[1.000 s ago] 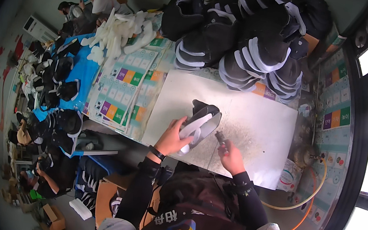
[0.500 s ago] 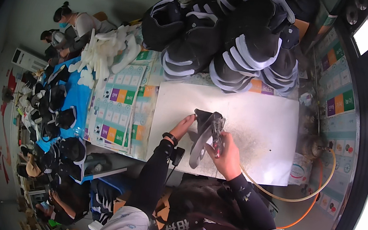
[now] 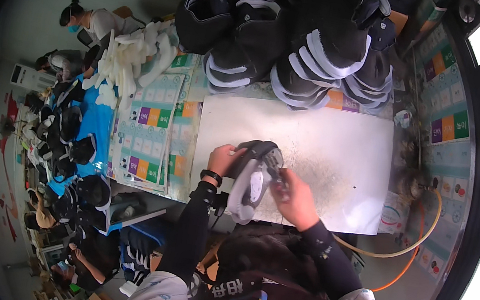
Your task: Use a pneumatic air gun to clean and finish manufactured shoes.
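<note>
A black shoe upper (image 3: 256, 151) with a grey edge band hangs tilted over the near part of the white board (image 3: 341, 134). My left hand (image 3: 223, 161) grips its left side, fingers partly behind the fabric. To the right of the upper, my right hand (image 3: 296, 199) is closed round a metal spray gun (image 3: 278, 169), its head close to the upper's opening. Motion blurs the gun, so its trigger is hard to make out. A pale hose (image 3: 385, 257) runs from near my right hand toward the right wall.
Black uppers with pale edges (image 3: 249, 46) are piled along the table's far side. White foot-shaped forms (image 3: 132, 59) lie at far left, beside printed sheets (image 3: 144, 129) and a blue cover (image 3: 92, 122). An orange hose (image 3: 405, 271) hangs at right. Several people sit at left.
The shoe upper has turned, so its inside and pale lining now show. My left hand has shifted left and down with it. The spray gun stays in my right hand, at a changed tilt.
</note>
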Demonstrator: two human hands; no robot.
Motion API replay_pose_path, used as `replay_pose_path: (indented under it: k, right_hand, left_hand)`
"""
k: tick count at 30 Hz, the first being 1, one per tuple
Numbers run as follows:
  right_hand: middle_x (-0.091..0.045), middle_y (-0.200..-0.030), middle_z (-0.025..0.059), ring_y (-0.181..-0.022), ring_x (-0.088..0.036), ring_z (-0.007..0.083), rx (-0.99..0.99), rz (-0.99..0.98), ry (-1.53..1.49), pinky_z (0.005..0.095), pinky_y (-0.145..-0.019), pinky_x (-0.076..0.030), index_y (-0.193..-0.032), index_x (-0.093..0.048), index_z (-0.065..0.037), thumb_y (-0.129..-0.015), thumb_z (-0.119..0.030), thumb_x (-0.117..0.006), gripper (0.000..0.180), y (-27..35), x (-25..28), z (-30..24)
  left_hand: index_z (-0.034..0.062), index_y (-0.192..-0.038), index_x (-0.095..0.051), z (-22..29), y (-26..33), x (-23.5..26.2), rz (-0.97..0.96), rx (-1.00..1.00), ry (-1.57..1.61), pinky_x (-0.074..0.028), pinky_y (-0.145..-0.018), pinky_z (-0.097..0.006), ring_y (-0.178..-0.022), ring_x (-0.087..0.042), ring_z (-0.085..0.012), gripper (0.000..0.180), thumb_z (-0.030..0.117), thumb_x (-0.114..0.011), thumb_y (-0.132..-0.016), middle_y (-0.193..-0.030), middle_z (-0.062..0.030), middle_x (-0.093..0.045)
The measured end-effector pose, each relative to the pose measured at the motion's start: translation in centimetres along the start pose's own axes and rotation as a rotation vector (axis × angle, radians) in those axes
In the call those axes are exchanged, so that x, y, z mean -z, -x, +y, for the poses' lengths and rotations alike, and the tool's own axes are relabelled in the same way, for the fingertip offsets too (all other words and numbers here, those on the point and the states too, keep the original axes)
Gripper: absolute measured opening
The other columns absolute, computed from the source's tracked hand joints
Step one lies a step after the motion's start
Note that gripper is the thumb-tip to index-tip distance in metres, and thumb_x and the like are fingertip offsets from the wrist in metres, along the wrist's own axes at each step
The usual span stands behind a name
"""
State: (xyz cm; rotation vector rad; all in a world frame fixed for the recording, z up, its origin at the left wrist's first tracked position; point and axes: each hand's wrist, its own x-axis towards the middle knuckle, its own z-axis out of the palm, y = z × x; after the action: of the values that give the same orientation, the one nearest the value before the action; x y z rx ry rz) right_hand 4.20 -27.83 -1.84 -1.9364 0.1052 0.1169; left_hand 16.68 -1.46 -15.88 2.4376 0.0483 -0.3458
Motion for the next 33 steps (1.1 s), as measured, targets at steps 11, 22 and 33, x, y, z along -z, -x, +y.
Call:
replay_pose_path:
  k: [11,22,33]
  right_hand:
    - [-0.07,-0.085,0.0256,-0.083,-0.069,0.0457,-0.023,-0.267,0.244,0.055,-0.073,-0.054,-0.106,-0.068,-0.003,-0.083,-0.019,-0.067,0.027,3.5,0.8,4.6]
    - [-0.069,-0.079,0.0258,-0.08,-0.068,0.0464,-0.053,-0.147,0.359,0.0568,-0.076,-0.054,-0.102,-0.066,-0.005,-0.08,-0.021,-0.068,0.027,4.2,-0.5,7.7]
    - [-0.07,-0.081,0.024,-0.082,-0.068,0.0459,-0.046,-0.236,0.345,0.0544,-0.077,-0.055,-0.101,-0.067,-0.005,-0.081,-0.019,-0.067,0.025,3.8,-0.2,6.9]
  left_hand:
    - [0.0103,-0.096,-0.081,-3.8,0.3,-0.3,0.037,0.022,0.121,-0.056,-0.069,-0.037,-0.074,-0.073,-0.0284,0.035,0.044,-0.08,-0.087,-0.082,-0.0145,-0.076]
    - [0.011,-0.093,-0.08,2.7,0.7,-0.3,0.076,-0.006,-0.037,-0.057,-0.076,-0.043,-0.083,-0.073,-0.0359,0.031,0.041,-0.077,-0.087,-0.087,-0.014,-0.077]
    - [0.0123,-0.095,-0.08,-1.9,2.2,-0.1,0.107,-0.024,-0.039,-0.056,-0.071,-0.041,-0.077,-0.073,-0.0336,0.035,0.046,-0.079,-0.086,-0.082,-0.0141,-0.075]
